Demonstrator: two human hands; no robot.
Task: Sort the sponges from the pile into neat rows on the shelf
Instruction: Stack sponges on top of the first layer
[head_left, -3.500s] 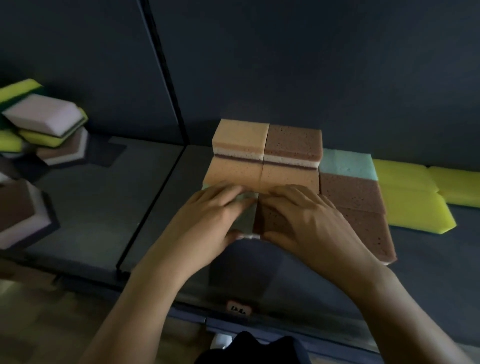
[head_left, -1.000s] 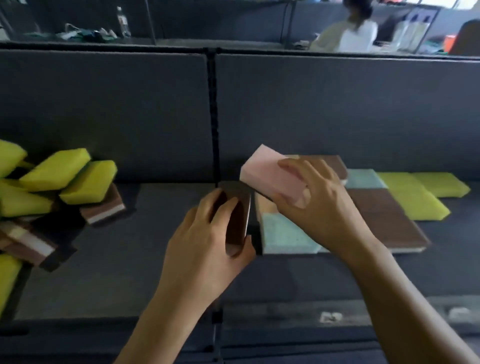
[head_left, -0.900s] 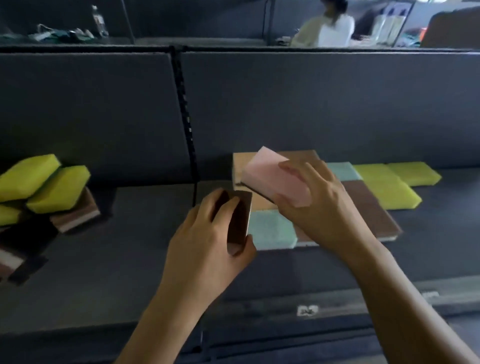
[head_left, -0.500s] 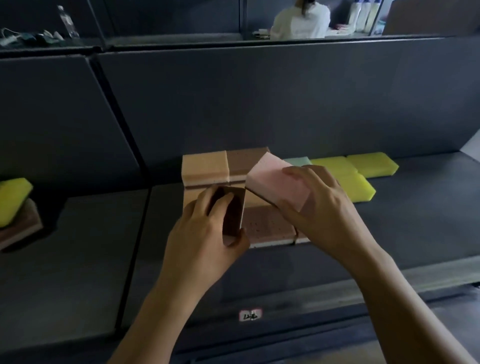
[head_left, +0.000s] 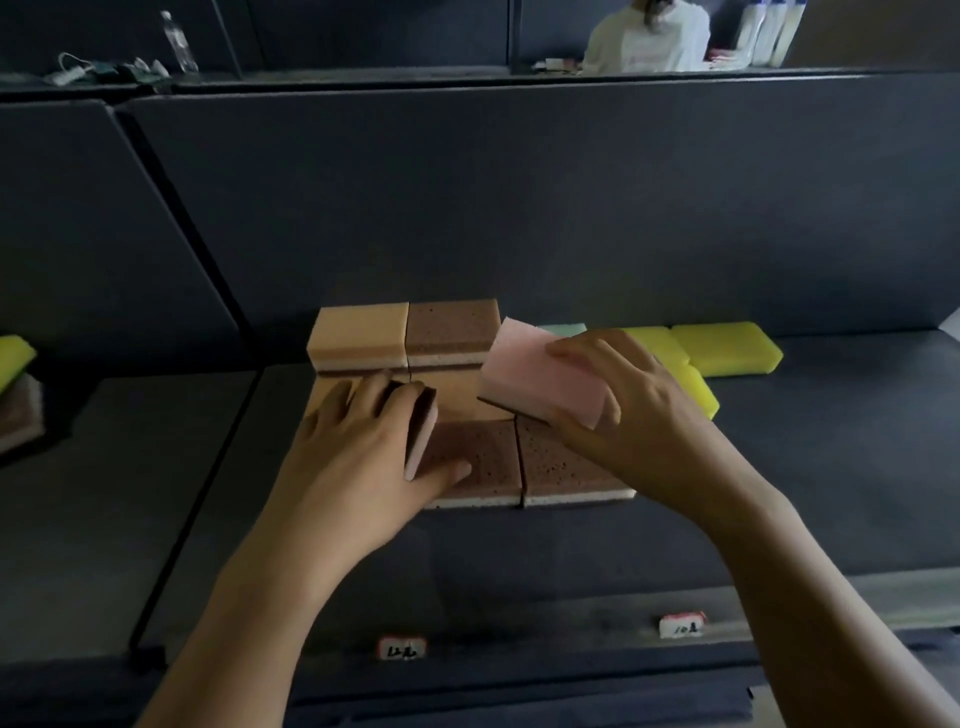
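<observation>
**Two sponges in hand, ready to go into the rows**

Far to the left of the left hand, at the edge of the view, lies a part of the pile (head_left: 15, 384): a yellow piece on top of a brownish one. The left hand (head_left: 358, 452) has its fingers curled round a pink-edged sponge (head_left: 422, 434), which stands on its narrow side with the dark face toward the palm. The thumb reaches under it. Just beyond these fingers a tan sponge (head_left: 358, 332) and a brown sponge (head_left: 452, 327) sit side by side on top of other sponges, against the back wall. Below and to the right of the thumb, two flat brown sponges (head_left: 478, 457) lie on the shelf (head_left: 831, 467), touching along their long sides.

The right hand (head_left: 623, 415) grips a pink sponge (head_left: 535, 374), tilted, above the rows. I cannot tell if its lower edge touches anything. Behind this hand a mint sponge (head_left: 563, 329) shows, and to the right of the hand the yellow sponges (head_left: 727, 348) make their own row.

The step seems to be the placing of these two sponges. To do it well, I think it is better to set down one at a time. Turn each one flat, with the same face up as its neighbours. Bring its edge against the next sponge before letting go. The foam looks soft, so a light grip keeps the shape. A careless push could shift the raised pair at the back.
</observation>
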